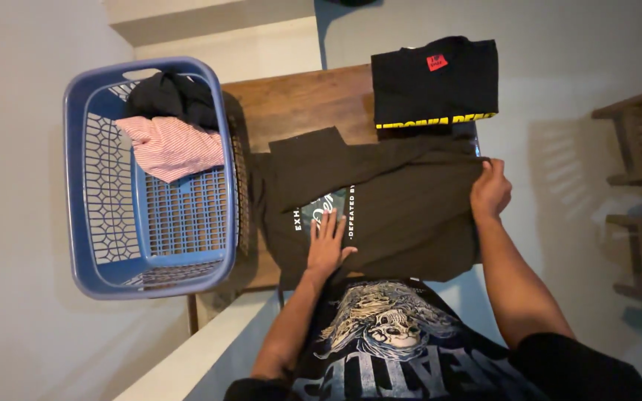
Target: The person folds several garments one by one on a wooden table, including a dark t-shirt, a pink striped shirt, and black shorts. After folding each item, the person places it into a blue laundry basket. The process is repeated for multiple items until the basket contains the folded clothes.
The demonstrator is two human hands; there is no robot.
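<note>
On the wooden table (299, 96), seen from the head camera looking straight down, a dark T-shirt (403, 200) lay spread out with its printed side up, a patch of light lettering and a small teal graphic showing near its middle. The left hand (328, 241) rested flat on that print, fingers spread wide and pressed against the cloth, gripping nothing. The right hand (490, 189) was at the shirt's far right edge, its fingers curled and pinched around a fold of the fabric, so that it held the shirt's edge. Both forearms reached up from the bottom of the frame, where the person's own black printed shirt filled the foreground.

Just beyond the spread shirt, toward the top of the view, a folded black shirt (434, 82) sat in a neat rectangle, with a small red tag near its collar and a strip of yellow lettering along the edge nearest the spread shirt. The two garments touched or nearly touched; I could not tell which.

To the left of the table stood a blue plastic laundry basket (94, 200) with openwork walls. Inside it, at the upper end, lay a red-and-white striped cloth (172, 147) and a dark garment (172, 96) bunched behind it.
</note>
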